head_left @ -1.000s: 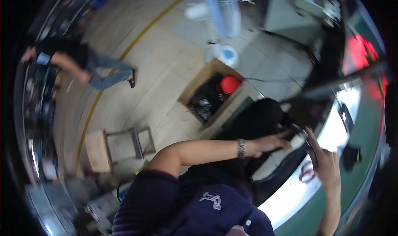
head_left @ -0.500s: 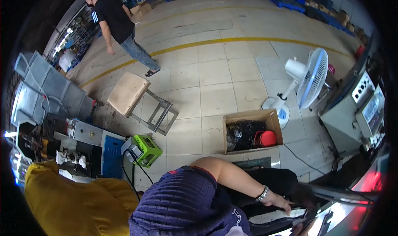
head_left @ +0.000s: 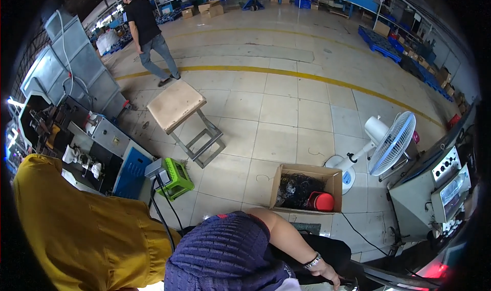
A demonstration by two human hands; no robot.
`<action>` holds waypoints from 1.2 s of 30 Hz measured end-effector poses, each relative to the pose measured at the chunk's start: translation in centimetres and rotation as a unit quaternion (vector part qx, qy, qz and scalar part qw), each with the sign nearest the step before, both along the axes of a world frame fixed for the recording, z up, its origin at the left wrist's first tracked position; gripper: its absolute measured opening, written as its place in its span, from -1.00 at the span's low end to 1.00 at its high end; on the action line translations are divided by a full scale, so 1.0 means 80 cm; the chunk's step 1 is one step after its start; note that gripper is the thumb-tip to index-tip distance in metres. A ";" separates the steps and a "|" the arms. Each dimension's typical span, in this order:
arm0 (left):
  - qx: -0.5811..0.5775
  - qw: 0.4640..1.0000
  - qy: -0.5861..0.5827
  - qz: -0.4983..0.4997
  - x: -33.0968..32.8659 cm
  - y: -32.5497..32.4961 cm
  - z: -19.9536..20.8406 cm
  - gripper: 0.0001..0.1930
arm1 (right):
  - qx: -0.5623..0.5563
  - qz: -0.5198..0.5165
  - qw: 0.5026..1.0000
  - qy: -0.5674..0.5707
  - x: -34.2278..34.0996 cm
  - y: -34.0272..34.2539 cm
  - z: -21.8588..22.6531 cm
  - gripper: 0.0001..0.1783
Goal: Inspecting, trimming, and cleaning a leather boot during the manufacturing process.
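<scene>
Tips upward since 0.5 s ago, dropping the left hand (head_left: 325, 271) to the lower edge and losing the right hand from view. Also shifts the co-worker (head_left: 143, 25) leftward relative to the stool (head_left: 176, 106), now just beyond it.

Places the dark piece (head_left: 352, 283) at the lower edge, right of centre, near the left hand's fingertips; too cut off to identify. Cannot tell touching from apart, nor a grip from a loose reach: shows only fingers bent downward, with undersides hidden. Cannot tell anything of the right hand, out of frame.

Looks, as a judgement, like handling in progress, reaching low with 1 arm extended. Probably calls for looking down again and bringing both hands into sight around the dark piece before any fine work.

Moving outward, comes to the watch (head_left: 312, 261), then the purple sleeve (head_left: 220, 250). Farther on, shows the box (head_left: 335, 181) holding black scrap (head_left: 294, 189) and 1 red tub (head_left: 321, 202), then the fan (head_left: 394, 144) beyond to the right. Leftward, shows mustard fabric (head_left: 82, 229), the green stool (head_left: 179, 182) and the machine (head_left: 108, 136).
</scene>
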State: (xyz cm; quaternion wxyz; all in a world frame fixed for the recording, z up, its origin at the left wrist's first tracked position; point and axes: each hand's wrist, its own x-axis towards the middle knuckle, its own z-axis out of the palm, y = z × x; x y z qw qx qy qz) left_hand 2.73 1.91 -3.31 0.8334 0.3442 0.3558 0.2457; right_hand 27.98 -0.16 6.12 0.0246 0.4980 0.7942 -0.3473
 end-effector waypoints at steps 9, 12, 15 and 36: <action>-0.012 0.998 0.056 -0.015 -0.007 -0.022 0.016 -0.39 | 0.071 0.026 0.995 0.057 -0.025 -0.030 0.017 -0.21; 0.017 0.994 0.022 -0.102 0.011 -0.025 0.013 -0.12 | 0.122 -0.025 0.991 0.055 -0.041 -0.049 0.043 -0.24; 0.120 0.987 -0.103 -0.022 -0.014 -0.041 -0.011 -0.58 | 0.251 -0.023 0.967 0.019 -0.091 -0.041 0.076 -0.26; -0.151 0.980 -0.099 -0.080 -0.045 -0.014 0.053 -0.10 | 0.075 0.006 0.979 -0.190 -0.106 -0.034 0.102 -0.22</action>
